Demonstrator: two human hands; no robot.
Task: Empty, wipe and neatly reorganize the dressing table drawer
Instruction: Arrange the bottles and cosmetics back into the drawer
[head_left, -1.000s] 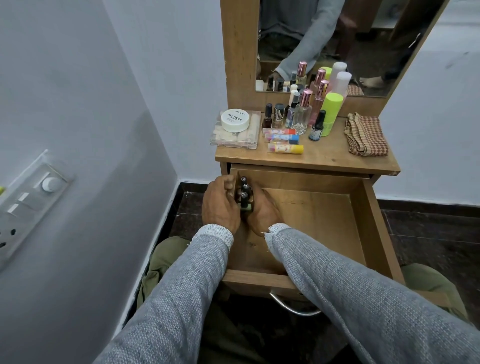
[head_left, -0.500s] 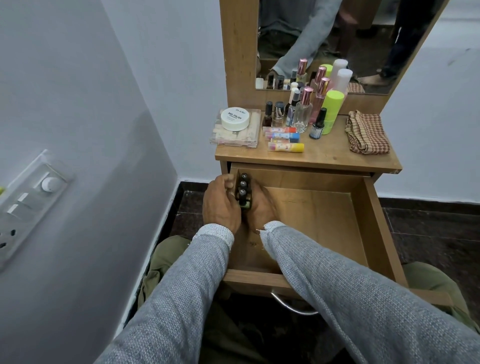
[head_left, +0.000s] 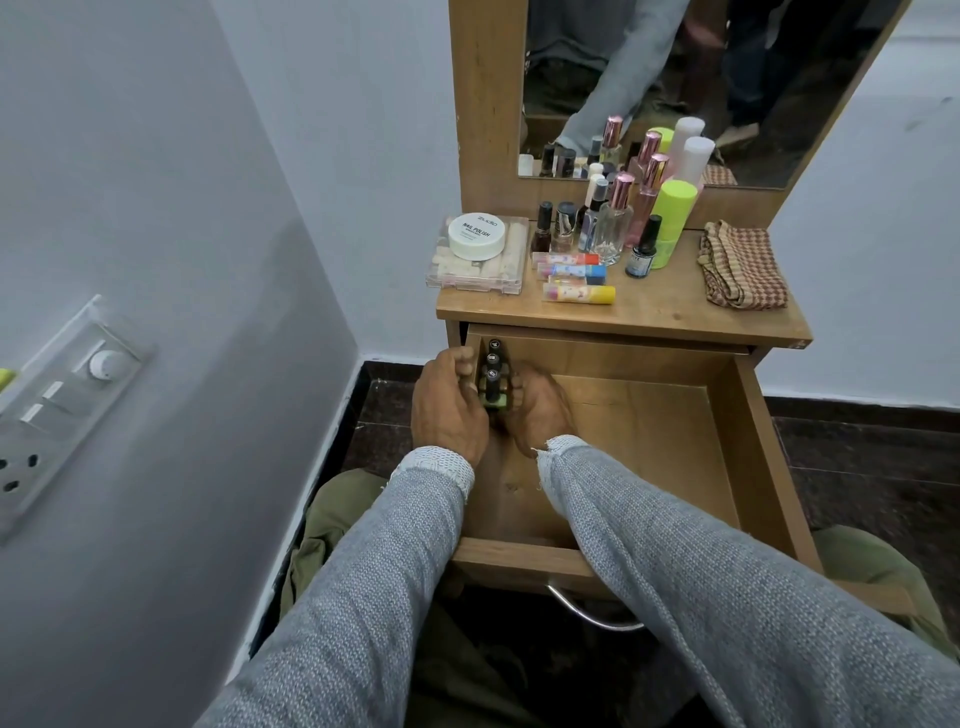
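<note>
Item: row of small dark-capped bottles (head_left: 492, 375), far-left corner of open drawer (head_left: 649, 431). My left hand (head_left: 449, 410) and right hand (head_left: 535, 410) curl round them; lower bodies and fingertips hidden, labels unreadable.

Right hand (head_left: 535, 410) blurred, fingers hidden behind bottles (head_left: 493, 379); bottle bases covered; switch panel (head_left: 57, 410) cut by left edge.
</note>
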